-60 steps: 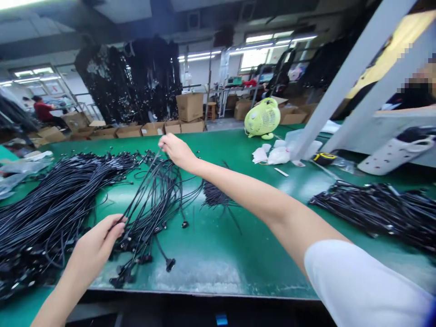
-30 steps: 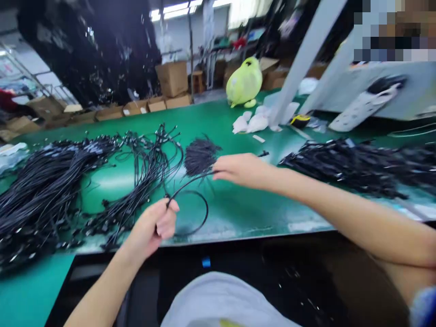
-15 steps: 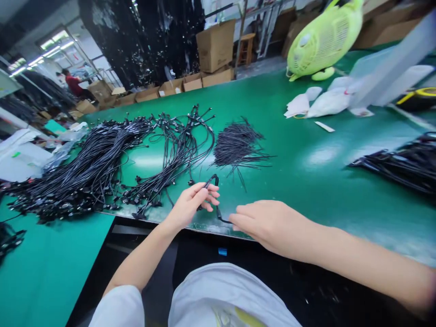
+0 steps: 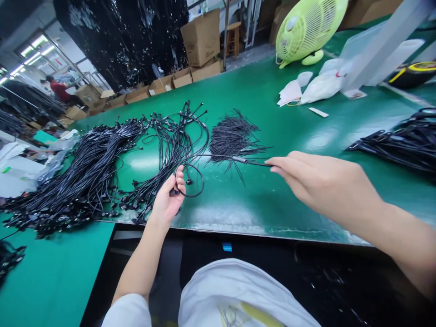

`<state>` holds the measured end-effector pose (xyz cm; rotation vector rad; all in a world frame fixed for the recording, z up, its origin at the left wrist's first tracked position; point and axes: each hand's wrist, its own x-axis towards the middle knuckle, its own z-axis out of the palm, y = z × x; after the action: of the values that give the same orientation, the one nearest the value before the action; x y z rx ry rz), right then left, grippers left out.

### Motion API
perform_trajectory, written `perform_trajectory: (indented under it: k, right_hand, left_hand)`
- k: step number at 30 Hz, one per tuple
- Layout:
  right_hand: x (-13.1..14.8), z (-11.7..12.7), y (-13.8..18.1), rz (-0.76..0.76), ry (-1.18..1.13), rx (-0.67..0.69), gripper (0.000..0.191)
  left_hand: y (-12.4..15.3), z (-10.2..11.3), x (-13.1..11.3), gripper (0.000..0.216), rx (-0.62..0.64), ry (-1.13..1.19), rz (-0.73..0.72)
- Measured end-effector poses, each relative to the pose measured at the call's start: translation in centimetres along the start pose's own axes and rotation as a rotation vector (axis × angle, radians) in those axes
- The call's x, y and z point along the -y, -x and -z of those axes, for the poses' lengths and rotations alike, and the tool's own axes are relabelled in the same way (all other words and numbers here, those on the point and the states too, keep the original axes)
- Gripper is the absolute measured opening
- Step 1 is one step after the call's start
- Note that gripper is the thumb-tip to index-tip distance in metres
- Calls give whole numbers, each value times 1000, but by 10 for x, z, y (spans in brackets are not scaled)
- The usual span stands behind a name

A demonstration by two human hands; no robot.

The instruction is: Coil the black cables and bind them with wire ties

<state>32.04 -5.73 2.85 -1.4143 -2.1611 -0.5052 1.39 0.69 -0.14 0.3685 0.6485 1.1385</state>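
A thin black cable (image 4: 239, 159) is stretched above the green table between my two hands, with a thicker sleeve along it. My left hand (image 4: 169, 197) is closed around the cable and a small black connector, and a loop of cable hangs beside its fingers. At the other end, my right hand (image 4: 327, 184) pinches the cable's tip between thumb and fingers. Behind the cable lies a heap of short black ties (image 4: 231, 136). A loose bunch of black cables (image 4: 170, 156) spreads just beyond my left hand.
A large bundle of black cables (image 4: 91, 168) covers the left of the green table (image 4: 272, 127). More black cables or straps (image 4: 398, 141) lie at the right. A lime-green fan (image 4: 308, 32), white bags (image 4: 322, 88) and a grey post (image 4: 384, 45) stand at the back right.
My right hand has moved right and away from me, drawing the bent cable out long. The left hand has shifted slightly left and its fingers have closed. The view has turned a little.
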Motion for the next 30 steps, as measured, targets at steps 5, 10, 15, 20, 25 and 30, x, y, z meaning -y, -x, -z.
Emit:
perform_trajectory:
  k: [5, 10, 15, 20, 25, 30]
  right_hand:
    - [5, -2, 1, 97, -64, 91, 26]
    - [11, -7, 0, 124, -97, 135, 25]
    - [40, -15, -6, 275, -329, 439, 22]
    - [64, -17, -24, 105, -746, 507, 11]
    - [62, -40, -24, -248, -874, 84, 29]
    - [79, -72, -12, -684, -1444, 44, 32]
  left_hand:
    - [-4, 1, 3, 24, -16, -58, -23]
    - [-5, 5, 4, 23, 0, -176, -76]
    - [6, -5, 31, 27, 92, -477, -161]
    - [30, -19, 57, 27, 343, -1016, -222]
    - [30, -22, 58, 25, 338, -792, -172]
    - [22, -26, 72, 31, 219, -451, -127]
